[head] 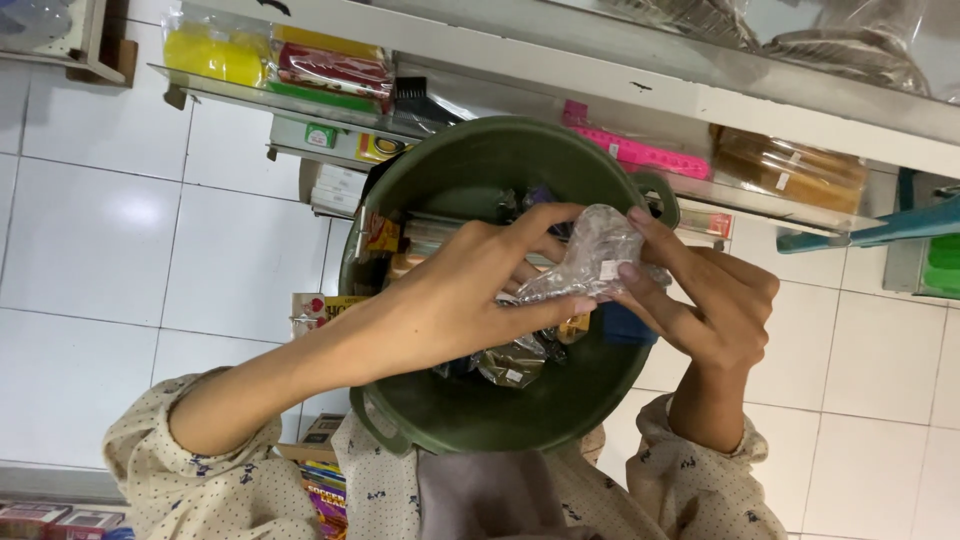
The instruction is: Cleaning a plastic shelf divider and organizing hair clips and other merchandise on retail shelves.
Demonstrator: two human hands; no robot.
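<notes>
A round green tub (470,415) rests on my lap, filled with several small packets (512,362). Both hands are over the tub. My left hand (470,290) and my right hand (715,300) together grip a small clear plastic bag (590,255) with something pale inside it. The fingertips of both hands pinch the crinkled bag from opposite sides, just above the packets.
Glass shelves (300,105) ahead carry yellow, red and green packs (270,60), a pink comb (640,152) and wrapped brown goods (790,165). White tiled floor (110,250) lies on the left. Small boxes (320,310) sit beside the tub, and a teal stool (900,230) stands at right.
</notes>
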